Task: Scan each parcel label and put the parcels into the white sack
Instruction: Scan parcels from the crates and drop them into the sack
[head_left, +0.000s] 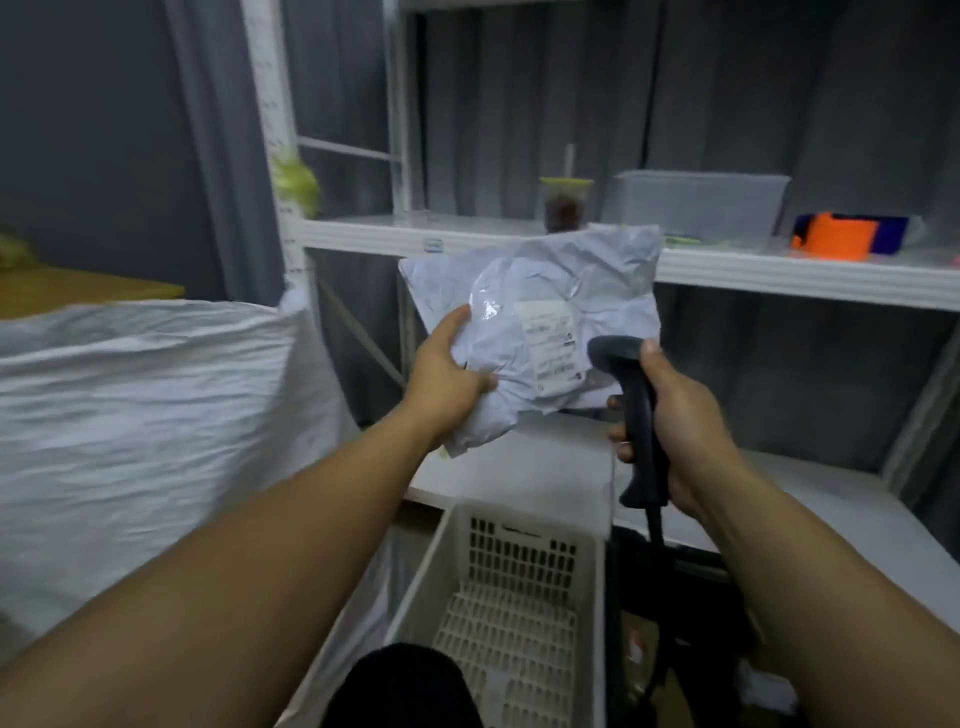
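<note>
A crumpled white plastic parcel (540, 291) is held up in front of the shelves, gripped at its left edge by my left hand (447, 374). Its white printed label (551, 343) faces me. My right hand (675, 421) is closed around the grip of a dark handheld scanner (636, 415), whose head sits just right of the label and points at it. A cable hangs down from the scanner's base. The big white woven sack (145, 426) bulges at the left, close beside my left forearm.
A perforated white plastic basket (519, 597) stands below my hands. Behind is a white shelf unit (779, 275) holding a drink cup with a straw (563, 205), a clear box (696, 205) and an orange and blue item (847, 236). Dark clutter lies at lower right.
</note>
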